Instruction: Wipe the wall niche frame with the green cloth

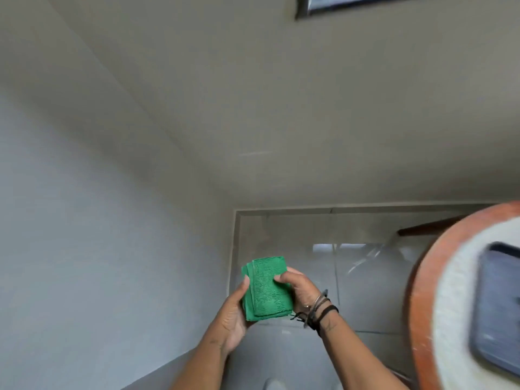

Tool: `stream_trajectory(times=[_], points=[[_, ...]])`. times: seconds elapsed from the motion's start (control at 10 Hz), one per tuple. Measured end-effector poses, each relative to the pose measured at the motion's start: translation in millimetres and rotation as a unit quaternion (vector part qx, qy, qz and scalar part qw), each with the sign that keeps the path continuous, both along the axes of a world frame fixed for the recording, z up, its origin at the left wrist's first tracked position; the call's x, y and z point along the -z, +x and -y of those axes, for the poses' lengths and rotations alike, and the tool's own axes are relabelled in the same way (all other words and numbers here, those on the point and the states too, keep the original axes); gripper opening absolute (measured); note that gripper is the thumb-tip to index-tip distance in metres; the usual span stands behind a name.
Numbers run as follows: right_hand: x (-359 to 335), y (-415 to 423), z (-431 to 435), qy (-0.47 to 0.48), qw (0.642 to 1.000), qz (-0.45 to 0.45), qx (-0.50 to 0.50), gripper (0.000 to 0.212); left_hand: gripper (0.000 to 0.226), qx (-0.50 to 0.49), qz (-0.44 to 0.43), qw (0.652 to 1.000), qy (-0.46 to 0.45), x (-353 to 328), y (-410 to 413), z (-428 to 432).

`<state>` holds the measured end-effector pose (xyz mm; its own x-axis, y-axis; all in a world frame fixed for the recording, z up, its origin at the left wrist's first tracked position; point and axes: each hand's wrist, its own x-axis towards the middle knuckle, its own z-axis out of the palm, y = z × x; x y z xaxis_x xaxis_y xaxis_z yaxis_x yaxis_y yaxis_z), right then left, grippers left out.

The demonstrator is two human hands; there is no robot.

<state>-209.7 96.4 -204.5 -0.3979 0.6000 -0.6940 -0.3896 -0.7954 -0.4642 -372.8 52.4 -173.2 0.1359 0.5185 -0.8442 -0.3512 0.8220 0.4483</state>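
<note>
A folded green cloth [266, 288] is held low in the middle of the view, in front of my body. My left hand [232, 316] cups its left edge and underside, thumb along the side. My right hand [299, 289], with dark bands on the wrist, grips its right edge with fingers curled over the top. At the top edge of the view a dark-framed niche [306, 7] is set into the beige wall, only its lower left corner showing. Both hands are far below it.
A beige wall [253, 108] fills the upper view, and a pale grey wall [70, 220] stands on the left. Glossy floor tiles [365, 277] lie below. A round wood-rimmed table [422, 291] with a dark tray [498, 305] is at the right.
</note>
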Motion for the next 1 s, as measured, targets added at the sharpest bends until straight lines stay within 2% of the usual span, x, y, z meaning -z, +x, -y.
stream_trajectory(times=[0.1,0.2,0.3,0.4,0.6,0.7,0.8,0.9,1.0], points=[[-78.0,28.8,8.9,0.041,0.995,0.083,-0.024,0.042,0.088,-0.049,-0.011,0.999,-0.008,-59.8,44.4,5.4],[-137.9,67.6,24.7,0.063,0.981,0.182,0.013,0.030,0.065,-0.016,-0.077,0.997,0.006,-109.3,88.0,0.4],[-170.1,126.3,47.2,0.065,0.954,0.279,0.091,0.024,0.047,0.063,-0.108,0.991,0.044,-135.9,149.3,-1.6],[-176.3,202.7,78.7,0.030,0.910,0.367,0.189,0.019,0.027,0.150,-0.110,0.980,0.075,-139.2,232.8,3.2],[-138.9,328.7,108.8,-0.008,0.843,0.477,0.249,0.022,0.030,0.269,-0.149,0.946,0.101,-107.2,368.8,15.8],[-103.1,359.6,116.5,-0.028,0.816,0.510,0.269,0.026,0.036,0.327,-0.200,0.916,0.114,-86.7,410.8,24.1],[-77.9,368.7,120.2,-0.046,0.810,0.531,0.246,0.035,0.040,0.396,-0.320,0.842,0.179,-77.3,429.6,29.4],[-69.9,372.6,120.2,-0.031,0.782,0.601,0.162,0.036,0.065,0.463,-0.459,0.710,0.265,-75.2,431.2,30.5],[-89.8,369.1,120.2,-0.046,0.692,0.720,0.043,0.052,0.091,0.494,-0.524,0.575,0.388,-92.9,416.2,33.7]])
